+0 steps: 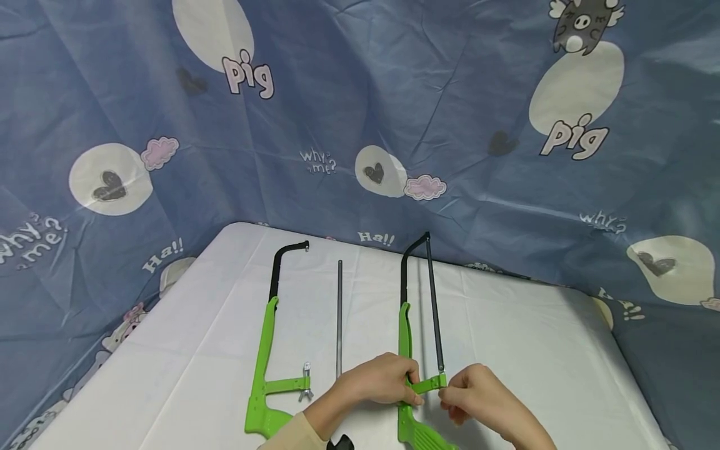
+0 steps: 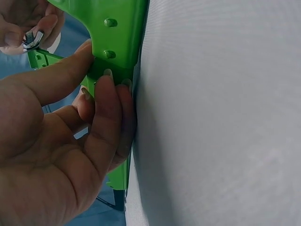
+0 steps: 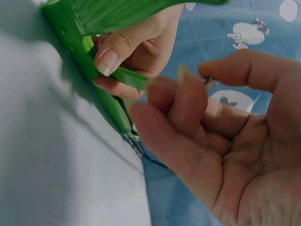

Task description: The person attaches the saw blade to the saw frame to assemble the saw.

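A hacksaw [image 1: 405, 331] with a green frame, a black bent front bar and a fitted dark blade [image 1: 435, 306] lies right of centre in the head view. My left hand [image 1: 388, 379] grips its frame where the short green arm branches off. In the left wrist view, the thumb and fingers of the left hand [image 2: 89, 122] close around the green body. At the arm's end, my right hand [image 1: 478, 397] pinches the wing nut [image 2: 33, 41], which the left wrist view shows between its fingers. The right wrist view shows the right hand [image 3: 221, 122] largely hiding that nut.
To the left lies a second hacksaw [image 1: 261, 356] without a blade, its wing nut [image 1: 305, 395] hanging at the arm's end. A loose grey blade [image 1: 339, 312] lies between the two saws. The white table [image 1: 517, 331] meets a blue printed cloth [image 1: 315, 112] behind.
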The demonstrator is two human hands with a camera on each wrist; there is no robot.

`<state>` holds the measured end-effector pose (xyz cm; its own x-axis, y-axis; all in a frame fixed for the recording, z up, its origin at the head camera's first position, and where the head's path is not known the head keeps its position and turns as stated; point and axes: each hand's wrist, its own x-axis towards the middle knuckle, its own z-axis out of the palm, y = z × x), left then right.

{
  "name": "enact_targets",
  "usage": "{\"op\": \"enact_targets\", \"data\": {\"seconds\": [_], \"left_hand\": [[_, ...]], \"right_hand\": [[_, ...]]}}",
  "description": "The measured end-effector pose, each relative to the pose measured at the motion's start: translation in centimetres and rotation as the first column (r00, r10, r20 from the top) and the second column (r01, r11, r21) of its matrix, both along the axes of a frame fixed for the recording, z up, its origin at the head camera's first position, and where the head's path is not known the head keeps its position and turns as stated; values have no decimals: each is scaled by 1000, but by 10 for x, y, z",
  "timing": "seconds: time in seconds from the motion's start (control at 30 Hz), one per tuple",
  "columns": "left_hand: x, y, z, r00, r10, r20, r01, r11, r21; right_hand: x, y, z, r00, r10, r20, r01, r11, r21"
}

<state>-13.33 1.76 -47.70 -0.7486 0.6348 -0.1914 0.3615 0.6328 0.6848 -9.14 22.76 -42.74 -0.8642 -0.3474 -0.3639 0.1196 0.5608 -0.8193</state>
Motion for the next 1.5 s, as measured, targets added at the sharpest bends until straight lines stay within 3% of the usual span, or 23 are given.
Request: {"op": "enact_targets", "data": {"seconds": [0.27,0.63,0.93,1.17,1.5], "left_hand": [[0,-1,0,1000,5,5,-5,1000,13],[0,-2,0,999,-1,35,0,1000,15],[-3,-4,0,998,-17,63,16,1000,23],[-3,-3,1,999,-41,30,41,999,4],[-1,0,-1,998,-65,-23,65,998,-23]], "right_hand": [[-7,10,-11,989,83,119,-54,973,-226],[-13,16,-15,960,214,180,-133,916,-379],[-15,23,-12,958,215,190,-139,926,-350],[-16,28,-13,968,186,169,-131,948,-291],[-13,38,-19,979,193,62,-182,973,-143]]}}
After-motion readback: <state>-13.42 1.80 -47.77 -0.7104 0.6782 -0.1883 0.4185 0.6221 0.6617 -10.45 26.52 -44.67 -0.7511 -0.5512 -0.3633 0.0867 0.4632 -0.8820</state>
